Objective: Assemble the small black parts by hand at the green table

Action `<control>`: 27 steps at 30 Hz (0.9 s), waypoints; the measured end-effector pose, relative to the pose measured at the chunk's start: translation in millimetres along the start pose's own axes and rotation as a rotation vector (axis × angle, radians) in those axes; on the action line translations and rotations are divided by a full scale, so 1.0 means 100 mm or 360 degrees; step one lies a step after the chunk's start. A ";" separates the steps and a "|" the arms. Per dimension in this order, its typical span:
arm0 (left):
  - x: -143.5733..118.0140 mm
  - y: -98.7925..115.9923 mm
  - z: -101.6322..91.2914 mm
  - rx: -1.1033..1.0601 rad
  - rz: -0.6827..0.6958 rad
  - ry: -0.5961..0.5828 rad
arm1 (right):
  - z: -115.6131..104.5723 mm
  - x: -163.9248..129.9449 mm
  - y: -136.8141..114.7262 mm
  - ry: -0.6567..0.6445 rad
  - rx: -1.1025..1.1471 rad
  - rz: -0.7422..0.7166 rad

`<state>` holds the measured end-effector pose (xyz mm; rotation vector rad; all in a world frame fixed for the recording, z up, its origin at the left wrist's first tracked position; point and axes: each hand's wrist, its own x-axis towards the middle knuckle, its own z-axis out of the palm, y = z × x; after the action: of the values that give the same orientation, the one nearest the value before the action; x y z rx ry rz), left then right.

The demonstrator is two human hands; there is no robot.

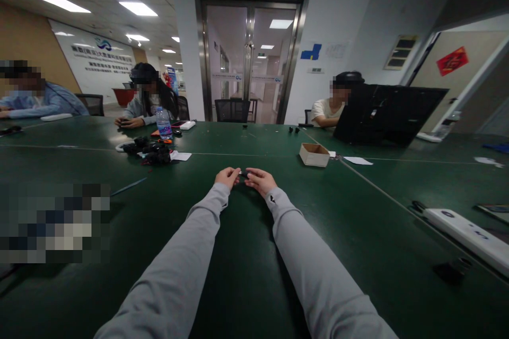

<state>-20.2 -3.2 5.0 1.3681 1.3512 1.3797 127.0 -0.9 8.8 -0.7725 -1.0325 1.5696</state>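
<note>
Both hands hold one small dark part over the green table (pixel 278 275).

The left hand (pixel 227 176) and right hand (pixel 260 180) (grey sleeves) pinch shut on opposite ends of the small dark part (pixel 244 174); its long axis appears to run left-right, details too small to resolve. A cardboard box (pixel 314 154) sits well apart.

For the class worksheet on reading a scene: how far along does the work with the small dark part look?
Done: nothing finished shows near the hands. In hand: the left hand and right hand pinch one small dark part between them above the green table. Left: a heap of dark parts lies far off.
</note>
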 end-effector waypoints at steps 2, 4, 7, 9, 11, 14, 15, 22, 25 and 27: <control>0.01 -0.02 -0.01 0.0059 0.0020 0.0031 | 0.00 0.00 0.00 -0.0003 0.0021 -0.0015; 0.02 -0.04 -0.01 0.0111 0.0027 0.0053 | 0.00 0.00 0.00 -0.0005 0.0043 -0.0026; 0.03 -0.06 0.00 0.0156 0.0030 0.0045 | 0.00 -0.01 -0.01 -0.0038 0.0051 -0.0013; 0.04 -0.07 0.00 0.0167 0.0040 0.0032 | 0.01 -0.02 -0.02 -0.0057 0.0046 0.0002; 0.04 -0.08 0.00 0.0176 0.0056 0.0026 | 0.01 -0.03 -0.04 -0.0055 0.0038 0.0019; 0.04 -0.08 -0.02 0.0223 0.0063 0.0023 | 0.01 -0.04 -0.04 -0.0045 0.0034 0.0029; 0.04 -0.07 -0.02 0.0246 0.0062 0.0021 | 0.00 -0.04 -0.04 -0.0045 0.0038 0.0029; -0.01 -0.01 -0.02 0.0304 0.0024 0.0030 | -0.01 -0.03 -0.05 -0.0031 0.0075 0.0054; -0.02 0.01 -0.02 0.0284 0.0022 0.0033 | -0.01 -0.03 -0.05 -0.0025 0.0069 0.0058; -0.02 0.01 -0.02 0.0297 0.0018 0.0017 | -0.02 -0.03 -0.05 -0.0027 0.0067 0.0054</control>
<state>-22.1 -5.8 6.1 1.4929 1.5129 1.2958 131.2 -3.2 12.6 -0.7526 -0.9999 1.6243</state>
